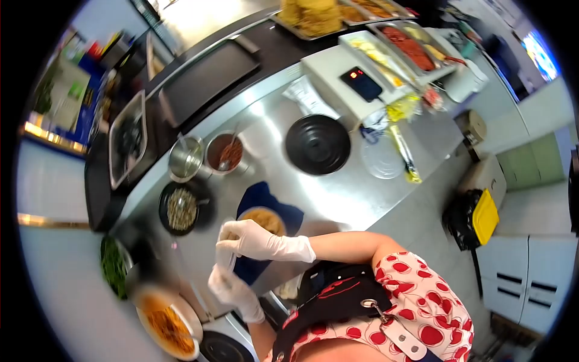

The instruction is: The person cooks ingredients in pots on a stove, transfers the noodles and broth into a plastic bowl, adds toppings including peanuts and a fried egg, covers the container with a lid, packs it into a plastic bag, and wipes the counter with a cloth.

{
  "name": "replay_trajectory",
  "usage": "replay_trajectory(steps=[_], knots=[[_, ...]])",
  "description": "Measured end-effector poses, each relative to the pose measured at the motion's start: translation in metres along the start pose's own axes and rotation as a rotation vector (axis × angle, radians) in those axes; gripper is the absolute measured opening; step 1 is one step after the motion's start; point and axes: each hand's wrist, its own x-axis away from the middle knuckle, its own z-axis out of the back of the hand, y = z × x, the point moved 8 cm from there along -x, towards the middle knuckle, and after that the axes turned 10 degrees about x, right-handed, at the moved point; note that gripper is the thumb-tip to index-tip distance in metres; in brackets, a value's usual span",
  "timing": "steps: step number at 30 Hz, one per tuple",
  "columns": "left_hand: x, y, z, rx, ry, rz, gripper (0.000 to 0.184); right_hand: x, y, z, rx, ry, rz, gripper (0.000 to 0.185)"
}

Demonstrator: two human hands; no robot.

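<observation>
1. We are keeping both gloved hands close together over the metal counter (347, 196), near its front edge.
2. With our right hand (248, 239), we are gripping the upper part of a pale item (225, 257) between thumb and fingers.
3. We are bringing the fingers of our left hand (234, 292) to its lower end; blur is hiding whether they are closing on it, so we cannot tell.
4. We are holding the pale item between our hands, just beside the round bowl (263, 210); we cannot tell exactly what it is.
5. Our right hand is partly covering that bowl, which is holding yellowish-brown food (269, 222) and resting on a dark blue cloth (256, 194).
6. Beyond the cloth, we are seeing a steel pot (224, 152) containing red food, with a shiny metal bowl (186, 158) beside it.
7. Nearby, a black bowl (180, 209) is holding pale chopped food.
8. Farther along the counter, a black dish (318, 145) is lying near a clear round lid (383, 158).
</observation>
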Motion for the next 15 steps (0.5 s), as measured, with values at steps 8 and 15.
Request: replay_trajectory(steps=[8, 15], knots=[[-0.033, -0.075, 0.046, 0.202, 0.289, 0.785, 0.038, -0.002, 0.039, 0.419, 1.29, 0.96, -0.008, 0.035], [-0.03, -0.041, 0.023, 0.287, 0.438, 0.732, 0.037, 0.019, 0.124, 0.605, 1.427, 0.567, -0.67, 0.061]])
